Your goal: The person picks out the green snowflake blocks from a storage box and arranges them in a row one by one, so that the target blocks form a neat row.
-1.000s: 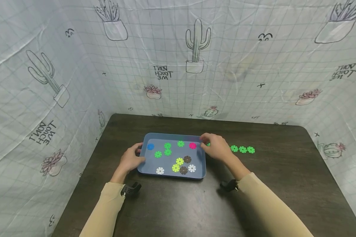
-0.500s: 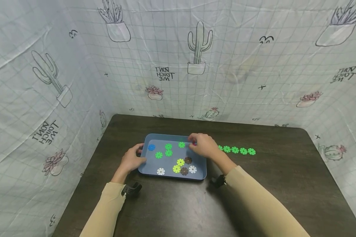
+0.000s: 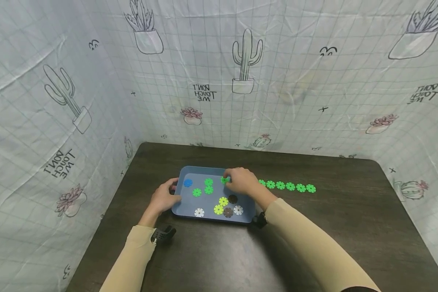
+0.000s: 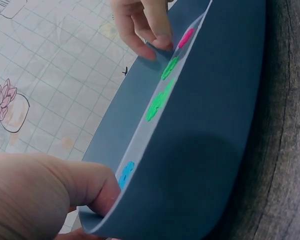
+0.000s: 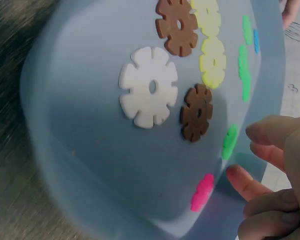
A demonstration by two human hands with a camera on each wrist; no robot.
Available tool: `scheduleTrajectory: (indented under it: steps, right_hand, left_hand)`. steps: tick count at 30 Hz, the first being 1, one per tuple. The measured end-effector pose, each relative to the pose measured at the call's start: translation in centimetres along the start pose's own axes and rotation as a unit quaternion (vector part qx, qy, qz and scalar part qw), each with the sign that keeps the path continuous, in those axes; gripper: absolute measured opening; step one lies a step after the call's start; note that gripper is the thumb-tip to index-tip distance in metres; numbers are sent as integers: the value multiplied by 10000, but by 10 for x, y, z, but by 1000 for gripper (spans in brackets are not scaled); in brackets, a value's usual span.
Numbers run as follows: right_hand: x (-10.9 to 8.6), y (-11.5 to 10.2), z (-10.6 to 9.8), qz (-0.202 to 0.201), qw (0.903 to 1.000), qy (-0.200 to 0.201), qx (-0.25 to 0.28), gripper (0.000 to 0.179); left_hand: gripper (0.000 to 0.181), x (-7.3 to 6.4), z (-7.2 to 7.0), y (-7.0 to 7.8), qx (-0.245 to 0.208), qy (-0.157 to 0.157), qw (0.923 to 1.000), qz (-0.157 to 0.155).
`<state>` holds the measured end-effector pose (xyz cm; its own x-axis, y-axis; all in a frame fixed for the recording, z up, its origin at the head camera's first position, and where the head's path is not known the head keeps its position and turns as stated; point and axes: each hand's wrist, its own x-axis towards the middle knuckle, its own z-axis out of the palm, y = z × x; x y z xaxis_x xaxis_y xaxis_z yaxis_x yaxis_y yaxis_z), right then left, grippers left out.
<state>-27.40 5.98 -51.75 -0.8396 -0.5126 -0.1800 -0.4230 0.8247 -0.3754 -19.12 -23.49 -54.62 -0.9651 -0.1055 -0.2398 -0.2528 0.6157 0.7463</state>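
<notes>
My left hand [image 3: 163, 197] grips the left end of a blue-grey tray [image 3: 195, 205], thumb over the rim on the inside. My right hand [image 3: 242, 181] hovers above the tray's far right part. In the right wrist view its thumb and forefinger are spread beside a green notched disc [image 5: 230, 142], which lies on the tray floor. A pink notched disc [image 5: 202, 192] lies close by, hidden under the hand in the head view. Also in the tray are a blue disc [image 3: 187, 183], several more green discs [image 3: 209, 190], yellow discs [image 3: 223, 201], brown discs [image 3: 228, 212] and white discs [image 3: 238, 209].
Right of the tray, a row of green notched discs [image 3: 280, 185] lies on the dark wooden table [image 3: 219, 255]. A white printed cloth [image 3: 295, 48] hangs behind the table and along both sides.
My right hand has moved left from the tray's right edge, past the pink disc to the green disc. More of the green row now shows. The left hand keeps its hold on the tray.
</notes>
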Motion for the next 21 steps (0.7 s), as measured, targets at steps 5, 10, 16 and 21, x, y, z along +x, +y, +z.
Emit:
scheduleTrajectory:
  steps: [5, 10, 16, 21]
  right_hand:
    - [7, -4, 7, -34, 9996, -115, -271, 34]
    - [11, -9, 13, 122, 9992, -169, -338, 35]
    - [13, -15, 15, 321, 9971, -324, -608, 38]
    - [13, -16, 16, 402, 9962, -340, -688, 38]
  left_hand:
    - [74, -1, 0, 0, -20, 28, 10000, 18]
    - [73, 0, 1, -2, -17, 28, 10000, -1]
    - [73, 0, 2, -3, -10, 42, 10000, -10]
    - [73, 1, 2, -3, -7, 64, 10000, -17]
